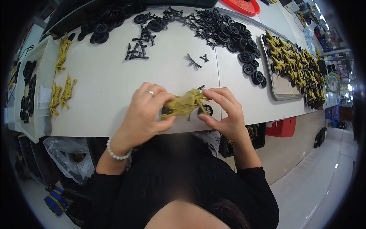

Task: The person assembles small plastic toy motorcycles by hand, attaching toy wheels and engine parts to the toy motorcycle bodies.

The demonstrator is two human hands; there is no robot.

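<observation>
Near the table's front edge I hold a yellow toy motorcycle between both hands. My left hand grips its left end, fingers on top and thumb below, beside a black wheel. At the other end my right hand pinches the toy next to a black spoked wheel. A small black part shows just behind the toy, partly hidden by it. Farther back lie two loose black plastic parts, a longer one and a small one.
Black wheels and small black parts lie heaped at the back. A metal tray of yellow-and-black toy motorcycles stands right. At left are yellow toy bodies and a white bin holding black parts. A red bin sits below the table.
</observation>
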